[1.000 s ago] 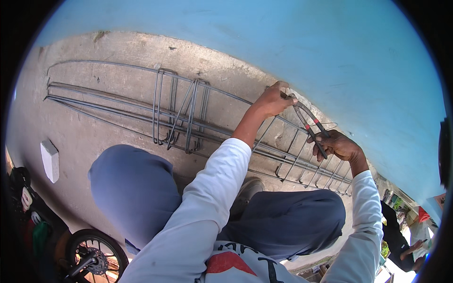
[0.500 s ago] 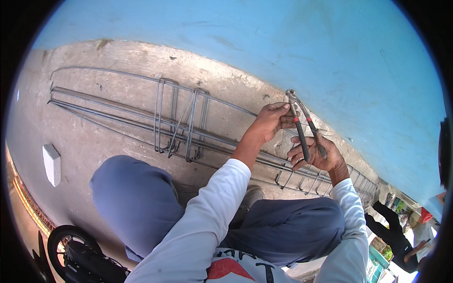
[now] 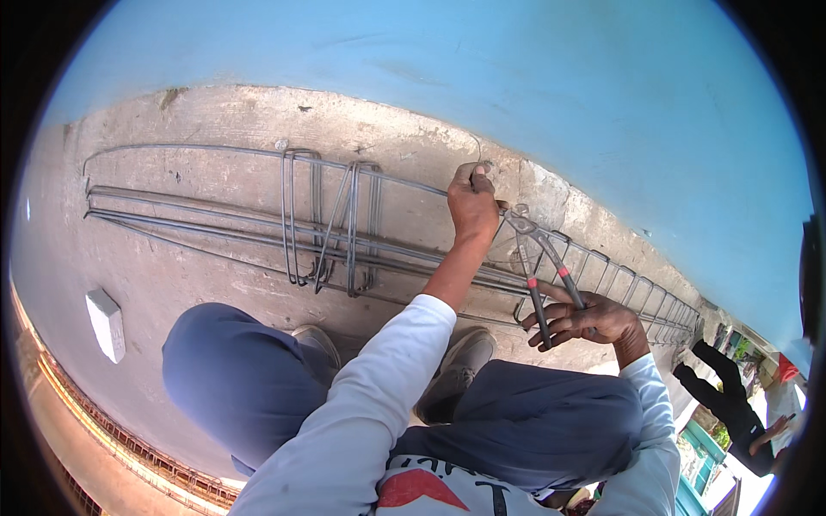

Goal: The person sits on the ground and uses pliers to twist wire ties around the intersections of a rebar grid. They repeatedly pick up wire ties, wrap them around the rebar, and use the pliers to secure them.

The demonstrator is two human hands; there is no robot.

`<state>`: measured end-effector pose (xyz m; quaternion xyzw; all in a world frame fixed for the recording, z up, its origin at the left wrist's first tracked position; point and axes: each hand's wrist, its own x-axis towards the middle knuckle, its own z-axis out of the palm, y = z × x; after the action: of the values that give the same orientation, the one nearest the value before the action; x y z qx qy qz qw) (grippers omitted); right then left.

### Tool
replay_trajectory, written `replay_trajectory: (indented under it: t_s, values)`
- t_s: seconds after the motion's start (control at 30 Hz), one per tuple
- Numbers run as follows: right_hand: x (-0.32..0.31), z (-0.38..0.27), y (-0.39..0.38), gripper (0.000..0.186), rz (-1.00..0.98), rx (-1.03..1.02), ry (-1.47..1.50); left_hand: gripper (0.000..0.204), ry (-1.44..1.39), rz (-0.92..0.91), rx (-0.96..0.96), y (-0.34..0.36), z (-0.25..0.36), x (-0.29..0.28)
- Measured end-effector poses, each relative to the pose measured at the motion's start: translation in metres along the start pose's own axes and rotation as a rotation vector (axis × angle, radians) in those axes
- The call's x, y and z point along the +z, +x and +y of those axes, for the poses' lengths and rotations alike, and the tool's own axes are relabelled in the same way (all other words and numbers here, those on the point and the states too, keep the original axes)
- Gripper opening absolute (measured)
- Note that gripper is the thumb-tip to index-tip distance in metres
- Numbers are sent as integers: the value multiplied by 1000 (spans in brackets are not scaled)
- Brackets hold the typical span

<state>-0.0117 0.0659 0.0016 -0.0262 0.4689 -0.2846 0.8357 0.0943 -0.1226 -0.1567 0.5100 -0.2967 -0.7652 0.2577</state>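
My right hand (image 3: 602, 320) is closed on the handles of a pair of pincers (image 3: 521, 225) with black and red grips, their handles spread apart. The pincers' metal head is at the top steel rod, just right of my left hand. My left hand (image 3: 473, 206) is raised over that rod with its fingers pinched, and a thin wire (image 3: 478, 146) sticks up from them. Beneath both hands a long rebar cage (image 3: 189, 204) lies along the concrete. Several rectangular stirrups (image 3: 351, 232) are bunched on its left part; others are spaced out to the right (image 3: 632, 292).
A blue wall (image 3: 551, 86) rises beyond the concrete floor (image 3: 232, 112). A white block (image 3: 106, 325) lies at the left. My shoes (image 3: 456, 374) are close to the cage's near side. Another person in dark trousers (image 3: 731, 404) is at the far right.
Both hands have moved apart, the left one to the left and the right one downward. The pincers have come down from near the wall to the top rod. The motorcycle at lower left has gone out of view.
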Motion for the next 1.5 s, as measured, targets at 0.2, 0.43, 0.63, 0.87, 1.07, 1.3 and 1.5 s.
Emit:
replay_trajectory:
  t_s: [0.2, 0.43, 0.63, 0.87, 1.07, 1.3, 1.5]
  values:
    - [10, 53, -26, 93, 102, 100, -77, 23, 277, -373, 29, -27, 1, 1]
    - [38, 102, -41, 92, 244, -376, 497, 21, 739, -559, 193, -75, -41, 1]
    - [32, 152, -46, 84, 450, -468, 539, 22, 769, -526, -1, -66, 0, -15]
    - [30, 223, -92, 75, 561, -505, 527, 22, 821, -764, -55, -99, 66, -13]
    - [37, 257, -110, 73, 723, -557, 504, 25, 790, -793, -202, -125, 65, -30]
    - [18, 301, -33, 69, 1725, 315, -615, 28, 743, -933, -286, -160, 33, -23]
    - [93, 156, 0, 49, 969, -665, 210, 27, 766, -1044, -267, -171, 31, -34]
